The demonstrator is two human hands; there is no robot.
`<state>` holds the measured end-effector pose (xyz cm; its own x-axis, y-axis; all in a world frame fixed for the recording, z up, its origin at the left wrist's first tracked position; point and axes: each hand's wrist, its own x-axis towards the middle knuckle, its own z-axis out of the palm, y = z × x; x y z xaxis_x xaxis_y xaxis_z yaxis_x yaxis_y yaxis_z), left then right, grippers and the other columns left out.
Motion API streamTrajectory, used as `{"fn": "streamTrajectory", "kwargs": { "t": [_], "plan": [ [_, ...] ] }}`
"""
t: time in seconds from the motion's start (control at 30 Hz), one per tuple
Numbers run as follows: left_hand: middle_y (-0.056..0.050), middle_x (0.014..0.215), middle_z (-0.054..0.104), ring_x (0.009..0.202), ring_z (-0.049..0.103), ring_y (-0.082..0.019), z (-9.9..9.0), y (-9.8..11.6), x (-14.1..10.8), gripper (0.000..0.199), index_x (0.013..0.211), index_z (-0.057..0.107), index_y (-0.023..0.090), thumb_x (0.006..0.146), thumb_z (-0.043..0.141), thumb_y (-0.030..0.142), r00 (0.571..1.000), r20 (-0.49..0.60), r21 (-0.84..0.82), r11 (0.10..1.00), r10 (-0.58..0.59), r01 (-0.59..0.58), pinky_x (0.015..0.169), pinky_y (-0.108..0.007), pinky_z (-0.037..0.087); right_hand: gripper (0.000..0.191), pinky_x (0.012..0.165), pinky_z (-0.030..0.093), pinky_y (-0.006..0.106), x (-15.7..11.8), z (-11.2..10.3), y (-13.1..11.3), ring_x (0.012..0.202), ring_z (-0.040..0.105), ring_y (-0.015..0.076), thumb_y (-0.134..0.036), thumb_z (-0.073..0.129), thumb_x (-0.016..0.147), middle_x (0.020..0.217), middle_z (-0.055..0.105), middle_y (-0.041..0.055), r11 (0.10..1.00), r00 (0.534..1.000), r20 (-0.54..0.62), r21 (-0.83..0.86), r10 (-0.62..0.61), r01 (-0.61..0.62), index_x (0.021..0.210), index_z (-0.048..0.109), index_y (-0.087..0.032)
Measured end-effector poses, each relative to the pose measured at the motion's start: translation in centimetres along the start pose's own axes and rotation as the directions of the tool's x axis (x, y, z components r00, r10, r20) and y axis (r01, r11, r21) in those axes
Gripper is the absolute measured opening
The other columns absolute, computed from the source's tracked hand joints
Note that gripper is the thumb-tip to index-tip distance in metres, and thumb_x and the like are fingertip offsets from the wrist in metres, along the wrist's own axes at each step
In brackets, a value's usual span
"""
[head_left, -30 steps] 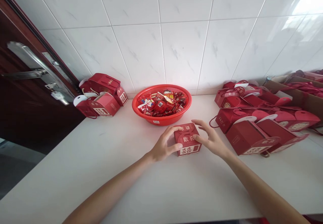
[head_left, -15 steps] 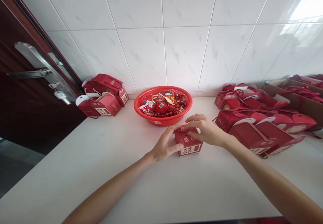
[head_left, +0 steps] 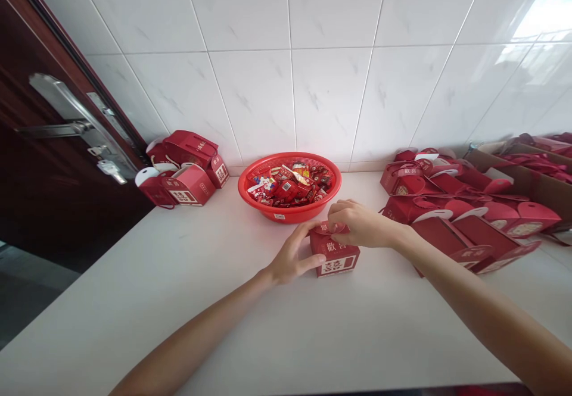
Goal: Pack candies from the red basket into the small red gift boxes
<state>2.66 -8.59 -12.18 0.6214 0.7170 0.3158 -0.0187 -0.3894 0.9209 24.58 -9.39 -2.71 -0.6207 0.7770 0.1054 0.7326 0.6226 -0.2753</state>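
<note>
Closing the small red cardboard box (head_left: 337, 264) on the smooth white tabletop (head_left: 268, 348) seems in hand: left hand (head_left: 286, 262) grasping its side, right hand (head_left: 360, 223) curled over the top, whether pinching I cannot tell; next calls for aligned flaps.

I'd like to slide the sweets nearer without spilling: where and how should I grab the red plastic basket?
Take the red plastic basket by both ends of its rim, coming in from left and right. The oval rim overhangs the tapering body, so fingers should hook under it. Its back is close to the white tiled wall, its front near the small red cardboard box.
</note>
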Motion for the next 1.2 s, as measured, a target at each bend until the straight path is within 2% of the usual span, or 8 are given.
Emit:
{"fn": "streamTrajectory", "kwargs": {
  "t": [0.17, 0.4, 0.67, 0.83, 0.97, 1.1, 1.2],
  "plan": [
    [-0.011, 0.14, 0.059, 0.131, 0.055, -0.032, 0.0, 0.0, 0.1, 0.059, 0.137, 0.052, 0.023, 0.083, 0.075, 0.033, 1.0, 0.0, 0.003, 1.0, 0.003, -0.003, 0.111, -0.047, 0.045, 0.013, 0.083, 0.046, 0.035, 0.9, -0.5, -0.1, 0.081, 0.064, 0.0205, -0.006, 0.07, 0.076, 0.086, 0.071, 0.0058, 1.0, 0.998, 0.063, -0.013, 0.022, -0.021, 0.071, 0.069, -0.018],
    [-0.011, 0.141, 0.058, 0.131, 0.055, -0.032, 0.0, 0.2, 0.1, 0.059, 0.137, 0.052, 0.024, 0.084, 0.075, 0.034, 1.0, 0.013, -0.012, 1.0, -0.012, 0.012, 0.112, -0.048, 0.045, 0.017, 0.081, 0.045, 0.034, 1.5, -1.0, -0.5, 0.081, 0.066, 0.0216, -0.007, 0.068, 0.079, 0.086, 0.074, 0.0061, 0.997, 0.988, 0.152, -0.08, -0.011, 0.024, 0.069, 0.073, -0.02],
    [-0.012, 0.14, 0.059, 0.131, 0.056, -0.031, 0.0, 0.2, 0.2, 0.06, 0.137, 0.051, 0.022, 0.084, 0.075, 0.035, 1.0, 0.023, -0.028, 1.0, 0.011, -0.01, 0.113, -0.048, 0.044, 0.017, 0.077, 0.044, 0.033, 2.2, -1.0, -0.7, 0.081, 0.064, 0.0217, -0.006, 0.068, 0.073, 0.081, 0.072, 0.0062, 0.992, 0.979, 0.204, -0.118, -0.029, 0.054, 0.063, 0.072, -0.02],
    [-0.014, 0.141, 0.058, 0.132, 0.055, -0.034, 0.2, 0.5, 0.1, 0.062, 0.139, 0.05, 0.022, 0.084, 0.075, 0.037, 0.999, 0.029, -0.053, 0.998, 0.031, -0.03, 0.111, -0.052, 0.045, 0.011, 0.076, 0.043, 0.031, 2.4, -1.2, -0.5, 0.077, 0.062, 0.0192, -0.009, 0.072, 0.069, 0.083, 0.072, 0.0047, 0.993, 0.977, 0.208, -0.103, -0.042, 0.065, 0.064, 0.071, -0.019],
    [-0.014, 0.143, 0.057, 0.134, 0.053, -0.036, 0.3, 0.3, 0.0, 0.079, 0.144, 0.044, 0.023, 0.077, 0.082, 0.039, 0.998, 0.03, -0.043, 0.997, 0.057, -0.056, 0.111, -0.053, 0.044, 0.01, 0.078, 0.045, 0.032, 2.1, -1.4, 0.0, 0.078, 0.062, 0.0195, -0.01, 0.074, 0.066, 0.083, 0.071, 0.004, 0.995, 0.985, 0.162, -0.071, -0.057, 0.069, 0.064, 0.069, -0.019],
    [-0.016, 0.152, 0.048, 0.143, 0.043, -0.038, 0.3, -0.6, -0.1, 0.102, 0.155, 0.03, 0.024, 0.072, 0.087, 0.04, 0.999, 0.013, 0.032, 0.999, 0.042, -0.043, 0.118, -0.055, 0.037, 0.011, 0.081, 0.045, 0.034, 1.7, -1.7, 0.4, 0.077, 0.061, 0.0194, -0.01, 0.071, 0.066, 0.081, 0.069, 0.0037, 0.997, 0.99, 0.135, -0.053, -0.049, 0.056, 0.062, 0.067, -0.019],
    [-0.018, 0.158, 0.041, 0.147, 0.037, -0.038, 0.1, -1.3, -0.2, 0.112, 0.16, 0.021, 0.024, 0.072, 0.088, 0.04, 0.999, 0.031, 0.047, 0.998, 0.029, -0.03, 0.121, -0.057, 0.031, 0.011, 0.081, 0.046, 0.034, 1.5, -2.1, 0.6, 0.073, 0.061, 0.0182, -0.008, 0.072, 0.064, 0.081, 0.069, 0.0035, 0.998, 0.992, 0.122, -0.046, -0.041, 0.047, 0.065, 0.067, -0.018]
  ]
}}
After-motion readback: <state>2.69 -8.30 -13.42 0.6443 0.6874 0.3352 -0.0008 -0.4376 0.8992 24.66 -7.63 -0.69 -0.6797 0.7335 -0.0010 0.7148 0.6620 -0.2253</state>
